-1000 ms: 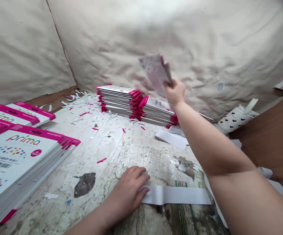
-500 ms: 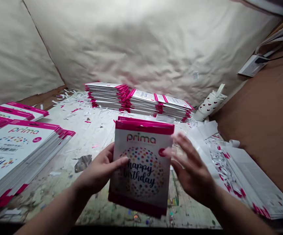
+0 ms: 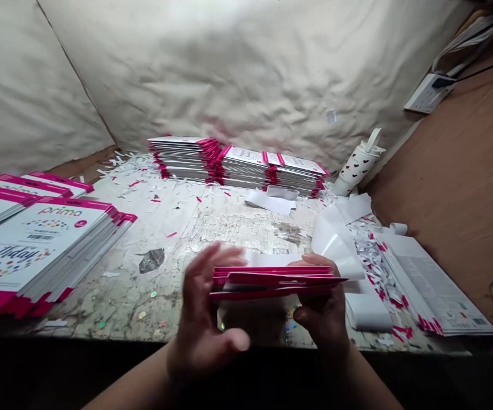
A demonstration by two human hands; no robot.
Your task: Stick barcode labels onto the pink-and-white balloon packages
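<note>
Head camera shows the person's two hands at the near edge of the table, with a small bundle of packets between them. The bundle stands on edge, its pink tops turned up toward the camera, and it is above the table's near border (whether its lower edge touches the table, I cannot tell). The right hand is grasping the bundle at its right end, with the thumb on the near side. The left hand is loose: its fingers are raised around the left end and its thumb stands away from the packets, so it does not appear to clasp them.

The packets are not even; one pink top sits a little askew and reaches out to the right. From this I judge that the step in hand is to make the bundle straight. The next move calls, I think, for the left palm to press the left end flat while the right hand gives support, without bending the tops.

Just beyond the bundle lies a white strip. Taller piles are at the left and at the rear, apart from both hands.
</note>
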